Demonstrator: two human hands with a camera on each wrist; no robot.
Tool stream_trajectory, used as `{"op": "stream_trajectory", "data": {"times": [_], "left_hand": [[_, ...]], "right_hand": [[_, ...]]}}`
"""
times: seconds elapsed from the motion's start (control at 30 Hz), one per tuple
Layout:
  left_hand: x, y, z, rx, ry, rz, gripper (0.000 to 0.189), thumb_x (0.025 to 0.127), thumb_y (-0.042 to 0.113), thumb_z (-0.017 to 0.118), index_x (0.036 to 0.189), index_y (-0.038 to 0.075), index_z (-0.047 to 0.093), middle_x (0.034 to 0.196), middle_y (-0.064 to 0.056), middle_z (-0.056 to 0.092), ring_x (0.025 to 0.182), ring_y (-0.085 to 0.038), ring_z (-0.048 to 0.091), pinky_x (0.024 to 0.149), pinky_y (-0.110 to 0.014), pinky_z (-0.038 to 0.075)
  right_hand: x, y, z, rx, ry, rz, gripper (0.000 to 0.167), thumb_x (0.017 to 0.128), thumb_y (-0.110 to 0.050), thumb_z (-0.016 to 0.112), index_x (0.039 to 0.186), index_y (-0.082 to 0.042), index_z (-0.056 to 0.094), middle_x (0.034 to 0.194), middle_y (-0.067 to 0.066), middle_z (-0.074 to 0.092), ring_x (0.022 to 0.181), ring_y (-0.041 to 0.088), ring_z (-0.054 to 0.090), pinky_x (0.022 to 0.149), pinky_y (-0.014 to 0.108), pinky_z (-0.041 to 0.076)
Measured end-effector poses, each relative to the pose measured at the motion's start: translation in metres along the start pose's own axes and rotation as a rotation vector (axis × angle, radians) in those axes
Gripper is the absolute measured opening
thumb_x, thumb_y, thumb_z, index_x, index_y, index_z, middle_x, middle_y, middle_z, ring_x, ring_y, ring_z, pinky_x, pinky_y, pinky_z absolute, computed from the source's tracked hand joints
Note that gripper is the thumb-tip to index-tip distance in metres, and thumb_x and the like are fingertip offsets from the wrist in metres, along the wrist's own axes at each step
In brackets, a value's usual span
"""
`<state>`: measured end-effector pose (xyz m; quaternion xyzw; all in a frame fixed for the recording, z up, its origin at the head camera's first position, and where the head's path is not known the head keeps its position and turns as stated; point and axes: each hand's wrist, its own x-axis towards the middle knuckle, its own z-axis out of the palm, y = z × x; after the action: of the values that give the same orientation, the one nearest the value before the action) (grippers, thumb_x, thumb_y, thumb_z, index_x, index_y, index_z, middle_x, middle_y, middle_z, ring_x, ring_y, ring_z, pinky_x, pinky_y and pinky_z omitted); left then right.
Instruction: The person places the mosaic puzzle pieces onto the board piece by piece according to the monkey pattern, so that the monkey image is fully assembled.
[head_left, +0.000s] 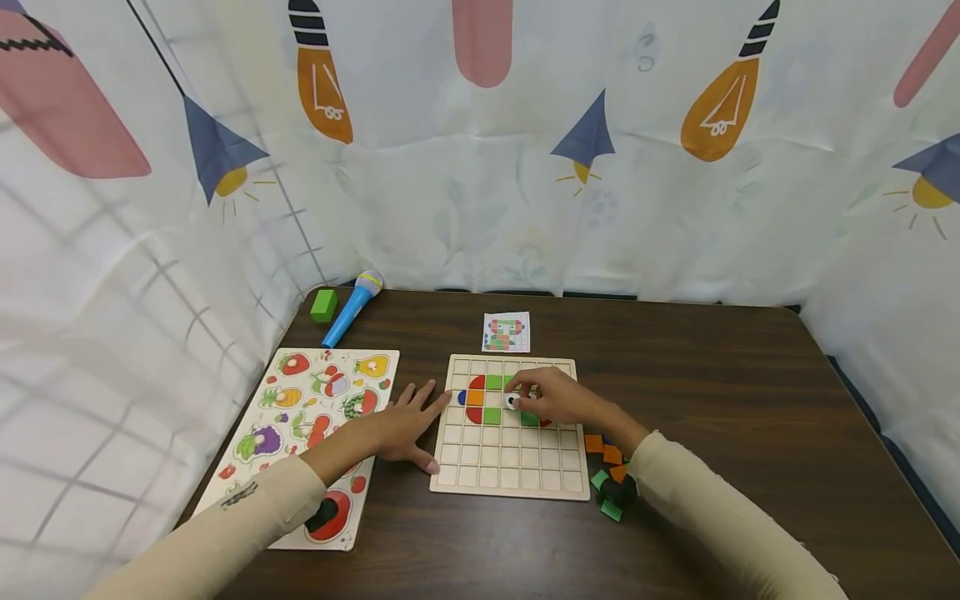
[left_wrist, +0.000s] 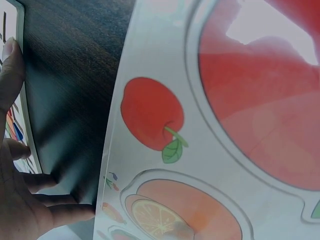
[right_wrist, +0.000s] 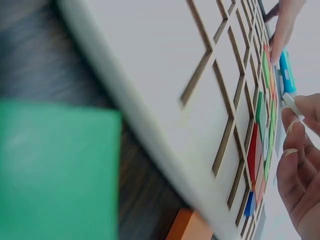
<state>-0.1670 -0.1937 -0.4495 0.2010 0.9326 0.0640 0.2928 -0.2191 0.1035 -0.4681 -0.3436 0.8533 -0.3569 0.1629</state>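
A wooden grid board (head_left: 498, 457) lies mid-table, its upper rows partly filled with red, green, orange and blue tiles. Between thumb and fingertips, my right hand (head_left: 553, 395) pinches a small white piece (head_left: 512, 401) with a dark spot, over those rows. The same white piece (right_wrist: 292, 106) shows edge-on in the right wrist view. My left hand (head_left: 405, 427) has its fingers spread on the board's left side, with the thumb at the lower left edge and fingertips near the blue tile (head_left: 462, 397).
A fruit puzzle board (head_left: 300, 421) lies at left, under my left forearm. Behind it are a blue toy microphone (head_left: 351, 315) and a green block (head_left: 324, 306). A pattern card (head_left: 506, 332) lies beyond the grid. Loose orange tiles (head_left: 594, 443) and green tiles (head_left: 611, 509) lie by my right sleeve.
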Motion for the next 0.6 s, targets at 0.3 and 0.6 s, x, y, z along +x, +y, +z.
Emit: {"op": "stream_trajectory", "data": {"times": [0.3,0.6], "left_hand": [[0.001,0.001,0.000,0.004,-0.007,-0.011,0.113,0.077,0.059,0.078,0.162,0.017,0.016,0.168,-0.022,0.007,0.151,-0.052,0.009,0.112,-0.070,0.027],[0.000,0.002,-0.001,0.003,-0.001,-0.010,0.112,0.077,0.059,0.078,0.162,0.016,0.018,0.167,-0.023,0.008,0.151,-0.053,0.010,0.112,-0.070,0.027]], "right_hand": [[0.020,-0.009,0.009,-0.035,0.033,0.042,0.017,0.096,-0.018,0.069,0.112,-0.012,0.072,0.091,-0.002,0.069,0.079,0.011,0.056,0.070,0.026,0.046],[0.028,-0.012,0.018,-0.098,0.076,0.069,0.021,0.096,-0.022,0.070,0.115,-0.014,0.075,0.085,-0.005,0.068,0.074,0.009,0.054,0.072,0.027,0.046]]}}
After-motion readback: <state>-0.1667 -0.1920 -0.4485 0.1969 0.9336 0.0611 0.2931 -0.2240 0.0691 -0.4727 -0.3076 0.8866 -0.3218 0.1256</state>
